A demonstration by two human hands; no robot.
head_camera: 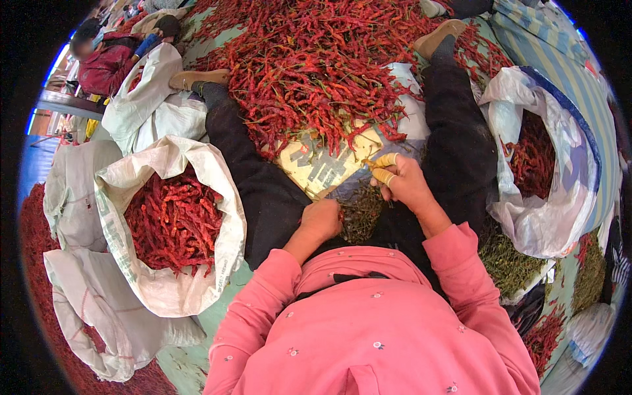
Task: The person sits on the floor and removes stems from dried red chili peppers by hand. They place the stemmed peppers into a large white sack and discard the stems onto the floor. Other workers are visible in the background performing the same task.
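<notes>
My left hand (322,219) is curled into a fist near my lap, with a bit of red chilli showing at its inner side. Yellow wrappings cover two fingers of my right hand (407,182). Its fingertips come close together over the corner of a pale printed board (323,170); whether they pinch something is too small to tell. A heap of dried red chillies (316,69) spreads between my outstretched legs and over the board's far edge. Below and between my hands lies a pile of brownish-green chilli stems (363,212).
An open white woven sack (170,296) holding red chillies stands left of my leg. Another open sack (570,217), partly filled with chillies, stands at right. More stems (508,252) lie beside it. Further sacks (81,192) stand at left; a person (106,66) sits beyond.
</notes>
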